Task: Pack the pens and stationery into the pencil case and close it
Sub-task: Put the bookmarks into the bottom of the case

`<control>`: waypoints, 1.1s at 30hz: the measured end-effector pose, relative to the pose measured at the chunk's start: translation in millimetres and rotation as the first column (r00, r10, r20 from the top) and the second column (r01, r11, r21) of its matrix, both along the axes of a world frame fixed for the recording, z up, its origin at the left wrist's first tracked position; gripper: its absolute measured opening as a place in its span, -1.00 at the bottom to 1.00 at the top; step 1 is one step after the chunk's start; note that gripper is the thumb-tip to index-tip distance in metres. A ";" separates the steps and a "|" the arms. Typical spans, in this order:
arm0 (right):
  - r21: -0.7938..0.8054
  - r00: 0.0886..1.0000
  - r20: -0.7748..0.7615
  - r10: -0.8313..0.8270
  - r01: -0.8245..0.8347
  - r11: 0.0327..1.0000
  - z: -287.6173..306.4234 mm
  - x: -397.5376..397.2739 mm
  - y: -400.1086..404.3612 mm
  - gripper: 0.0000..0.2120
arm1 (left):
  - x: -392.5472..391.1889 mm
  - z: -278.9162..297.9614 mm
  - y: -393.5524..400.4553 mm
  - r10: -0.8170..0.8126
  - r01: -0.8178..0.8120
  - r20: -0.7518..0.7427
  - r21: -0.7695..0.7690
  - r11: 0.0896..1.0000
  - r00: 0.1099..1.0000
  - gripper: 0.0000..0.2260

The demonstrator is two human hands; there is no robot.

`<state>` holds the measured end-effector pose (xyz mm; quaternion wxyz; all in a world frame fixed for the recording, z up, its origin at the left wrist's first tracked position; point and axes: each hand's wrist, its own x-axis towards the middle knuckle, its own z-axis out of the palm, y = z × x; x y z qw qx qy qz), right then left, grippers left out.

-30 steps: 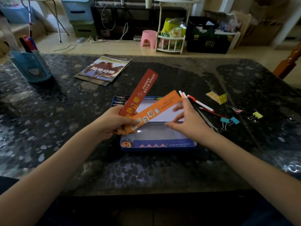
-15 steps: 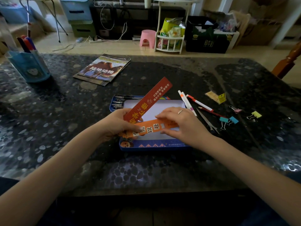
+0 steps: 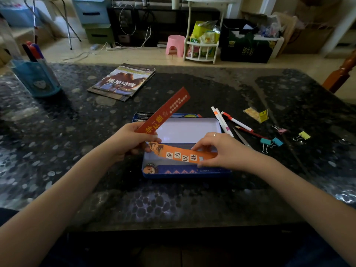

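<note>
From the head camera, the open blue tin pencil case [image 3: 185, 171] lies on the dark pebble-patterned table [image 3: 57, 143] straight ahead of the person, its pale inside mostly bare and a few pens lying in its far section. The left hand [image 3: 127, 143] pinches the near end of a red bookmark [image 3: 163, 110], which angles up and away over the case's far left corner; it looks parked there, out of the way, to wait its turn. The right hand [image 3: 221, 151] pinches the right end of an orange bookmark [image 3: 181, 154] between thumb and fingers and holds it low and nearly level across the case's near half, its left end touching the left hand's fingers, probably so that it goes in flat along the length. Both grips are therefore grasping card, neither released. Just right of the case lie white marker pens [image 3: 223, 122], a red pencil [image 3: 250, 132], sticky tabs [image 3: 258, 115] and coloured binder clips [image 3: 273, 142], not yet packed. Farther left are a magazine [image 3: 123, 81] and a blue pen holder [image 3: 36, 78]. Beyond the table, on a pale floor, stand a pink stool [image 3: 175, 45], a white rack [image 3: 202, 47] of packets and storage boxes.
</note>
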<state>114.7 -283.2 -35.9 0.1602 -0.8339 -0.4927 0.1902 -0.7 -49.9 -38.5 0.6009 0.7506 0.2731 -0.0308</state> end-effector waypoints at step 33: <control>-0.009 0.966 -0.252 0.057 -0.061 0.998 -21.6 -8.5 6.4 -0.66 | 0.2 -15.0 -6.8 -0.067 0.008 0.083 0.565 0.825 0.994 -0.78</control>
